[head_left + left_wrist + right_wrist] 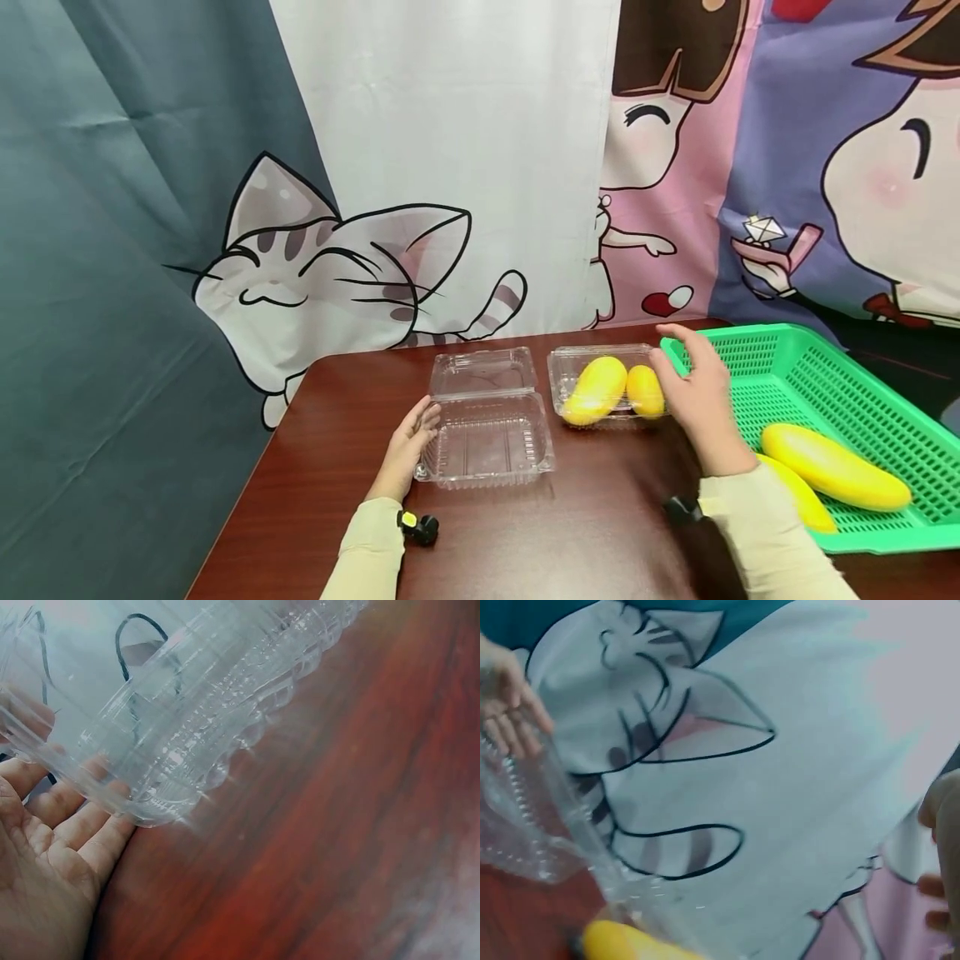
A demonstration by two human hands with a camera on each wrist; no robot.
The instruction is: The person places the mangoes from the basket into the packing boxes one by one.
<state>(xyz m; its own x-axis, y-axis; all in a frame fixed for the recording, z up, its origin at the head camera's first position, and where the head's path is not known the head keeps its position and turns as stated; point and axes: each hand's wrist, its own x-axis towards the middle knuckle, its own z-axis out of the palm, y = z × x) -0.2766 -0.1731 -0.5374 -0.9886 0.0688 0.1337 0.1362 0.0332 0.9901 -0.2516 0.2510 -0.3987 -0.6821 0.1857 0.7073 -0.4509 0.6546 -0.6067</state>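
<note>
I see an open clear plastic clamshell [487, 446], its left side touched by the left hand [408, 442], fingers loosely extended. Just right of that clamshell, a second clear box [567, 365] contains two yellow mangoes [597, 390]; I cannot tell whether it is latched. The right hand [701, 396], thumb and fingers apart, overlaps its right end. Well right of the clamshell, a green basket [885, 540], cut off by the frame, holds two more mangoes [832, 467], one partly hidden by a sleeve [772, 525].

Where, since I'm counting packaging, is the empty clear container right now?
In the head view, the empty clear container sits on the table, just left of the container holding yellow fruits, with the left hand at its left side.
</note>
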